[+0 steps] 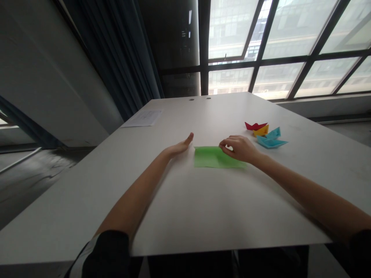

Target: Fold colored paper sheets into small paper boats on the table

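**Green paper [207, 157] lies on the white counter [185, 212] between two bare hands**

From where I stand, the green paper is flat near the middle of the counter, its long side running left to right. The person's left hand [180, 147] is just beside its left end, fingers extended and thumb raised, holding nothing. The right hand [237, 148] is over the right part of the paper, covering some of it. Its fingers are curled towards the thumb; whether they pinch the sheet or only touch it, I cannot tell.

Beyond the right hand, off to the right, sits a small cluster of folded paper shapes: a red one [255, 126], a yellow one [262, 131] just in front of it, and light-blue folded paper [269, 143] nearest the person. A white printed sheet [142, 118] lies well apart, by the counter's left edge. Past that hangs a dark blue curtain [116, 50], and tall framed windows [232, 31] rise behind the far end.
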Available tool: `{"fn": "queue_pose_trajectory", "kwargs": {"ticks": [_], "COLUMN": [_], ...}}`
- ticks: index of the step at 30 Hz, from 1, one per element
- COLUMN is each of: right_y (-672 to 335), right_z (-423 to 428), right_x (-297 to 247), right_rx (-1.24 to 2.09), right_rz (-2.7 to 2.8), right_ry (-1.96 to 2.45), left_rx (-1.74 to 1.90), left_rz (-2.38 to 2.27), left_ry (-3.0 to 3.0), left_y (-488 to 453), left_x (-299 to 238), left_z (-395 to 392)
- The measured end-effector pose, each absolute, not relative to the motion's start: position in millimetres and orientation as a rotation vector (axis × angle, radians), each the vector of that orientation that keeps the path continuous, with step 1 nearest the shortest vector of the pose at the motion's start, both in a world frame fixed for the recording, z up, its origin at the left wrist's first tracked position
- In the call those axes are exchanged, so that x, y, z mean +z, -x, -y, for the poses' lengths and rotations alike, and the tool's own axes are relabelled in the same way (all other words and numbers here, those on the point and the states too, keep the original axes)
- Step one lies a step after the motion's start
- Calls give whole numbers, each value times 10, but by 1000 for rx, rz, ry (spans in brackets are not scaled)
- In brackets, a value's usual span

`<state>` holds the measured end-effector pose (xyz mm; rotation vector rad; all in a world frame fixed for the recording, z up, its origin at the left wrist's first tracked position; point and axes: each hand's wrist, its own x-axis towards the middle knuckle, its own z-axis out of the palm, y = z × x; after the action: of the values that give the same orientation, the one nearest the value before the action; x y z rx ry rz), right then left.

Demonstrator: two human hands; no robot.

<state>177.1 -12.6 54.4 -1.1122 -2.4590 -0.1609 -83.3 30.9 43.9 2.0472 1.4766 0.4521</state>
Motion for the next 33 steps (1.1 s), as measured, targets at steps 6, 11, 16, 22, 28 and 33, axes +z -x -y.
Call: {"fn": "queue_pose_trajectory", "kwargs": {"ticks": [6, 11, 16, 22, 28, 33], "right_y": [-1922, -2096, -2183, -2230, -2248, -2215], "right_z": [14, -128, -283, -410, -435, -402], "right_x": [733, 794, 572, 161, 10, -61], "right_rx": [161, 571, 1099, 919, 163, 11], "right_rz": [2153, 1753, 1289, 1576, 2112, 2228], "right_ry": [1457, 1476, 1459, 1686, 1706, 1767], "left_rx": [104, 14, 245, 437, 547, 645], "left_rz": [-1408, -1402, -1330, -1412, -1497, -1570], "left_ry": [-2052, -2195, -2111, -1988, -1932, -1884], "left_y": [904, 839, 905, 946, 922, 890], "left_x": [496, 453, 436, 378, 267, 159], "left_z": [-275, -263, -322, -409, -466, -528]}}
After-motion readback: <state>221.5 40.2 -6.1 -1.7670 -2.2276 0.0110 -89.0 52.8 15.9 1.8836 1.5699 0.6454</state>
